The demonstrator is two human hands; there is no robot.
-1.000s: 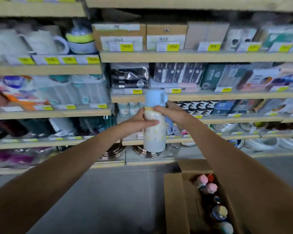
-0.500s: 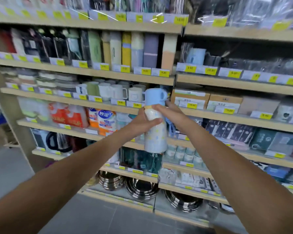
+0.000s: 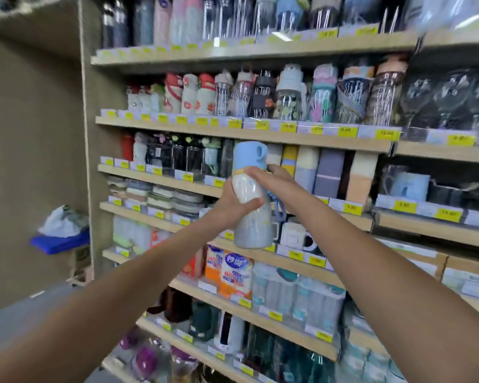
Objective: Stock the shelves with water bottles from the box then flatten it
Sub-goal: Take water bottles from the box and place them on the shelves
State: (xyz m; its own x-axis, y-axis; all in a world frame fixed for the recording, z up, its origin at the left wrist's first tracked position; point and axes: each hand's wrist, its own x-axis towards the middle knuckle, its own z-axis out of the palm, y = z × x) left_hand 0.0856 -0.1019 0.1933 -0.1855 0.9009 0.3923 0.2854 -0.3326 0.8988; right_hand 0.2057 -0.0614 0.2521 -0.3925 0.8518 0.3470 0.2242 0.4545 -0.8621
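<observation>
I hold a white water bottle (image 3: 249,217) with a light-blue cap upright in front of the shelves. My left hand (image 3: 233,204) grips its body from the left, thumb across the front. My right hand (image 3: 274,183) holds it near the neck, just under the cap, and a blue strap hangs below that hand. Behind the bottle a shelf (image 3: 260,136) carries rows of bottles and tall pastel flasks (image 3: 327,172). The box is out of view.
Wooden shelves with yellow price tags fill the view, with more bottles (image 3: 288,92) above and cups, tissue packs (image 3: 233,275) and pots below. A beige side panel (image 3: 94,161) ends the unit at left. A blue bin (image 3: 61,241) with a plastic bag stands beyond it.
The view has swung up and left from the box and the lower shelves to the bottle shelves. Both hands have carried the bottle up with it, grips unchanged.
</observation>
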